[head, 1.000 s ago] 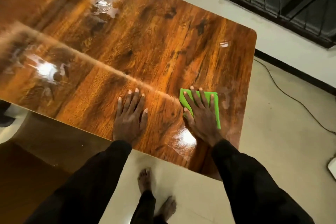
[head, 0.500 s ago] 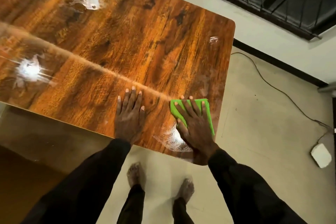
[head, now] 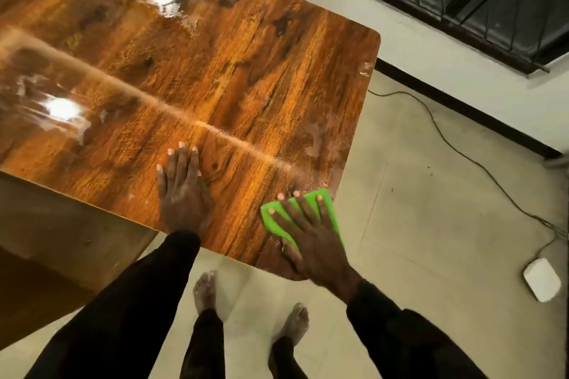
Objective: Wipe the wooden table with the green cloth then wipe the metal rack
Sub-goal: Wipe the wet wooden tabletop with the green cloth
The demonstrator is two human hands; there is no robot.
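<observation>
the green cloth (head: pixel 320 209) is pressed flat against the wooden table (head: pixel 215 77) at its near right corner by the right hand (head: pixel 311 240) — fingers straight and spread over the fabric, nothing gripped. the left hand (head: pixel 181 194) is laid palm-down on bare wood near the front edge, apart from the cloth, its fingers extended and close together. wet, glossy patches are seen on the far and left parts of the tabletop. a cable (head: pixel 462 144) and a white box (head: pixel 542 279) are seen on the floor (head: pixel 431 240) — bare feet (head: pixel 205 289) below.
</observation>
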